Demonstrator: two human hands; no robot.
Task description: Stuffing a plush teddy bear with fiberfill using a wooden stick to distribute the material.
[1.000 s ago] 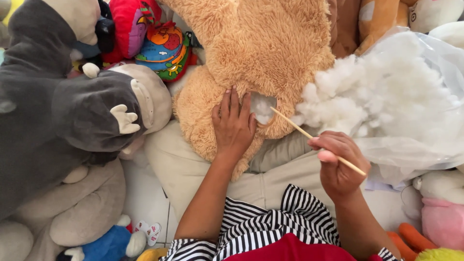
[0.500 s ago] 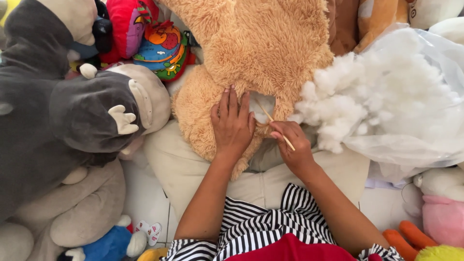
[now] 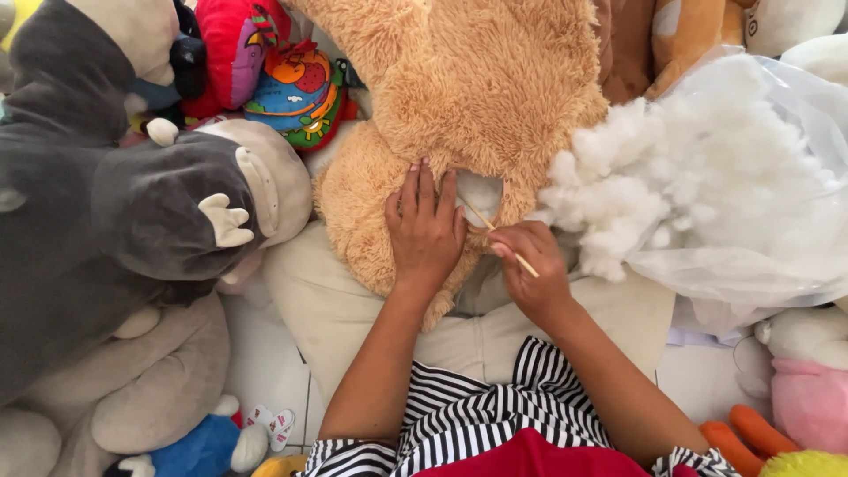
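Observation:
A big tan plush bear lies across my lap with an open seam showing white filling. My left hand presses flat on the bear's fur just left of that opening. Pinched in my right hand is a thin wooden stick, its far tip pushed into the opening. A heap of loose white stuffing in a clear plastic bag sits right beside the bear, touching it.
Plush toys crowd all sides: a large grey one at left, a red and multicoloured one behind, a pink one and orange pieces at lower right. A beige cushion lies under the bear.
My right hand moved left from beside the stuffing to the seam, driving the stick deeper into the opening. The left hand stayed pressed on the bear.

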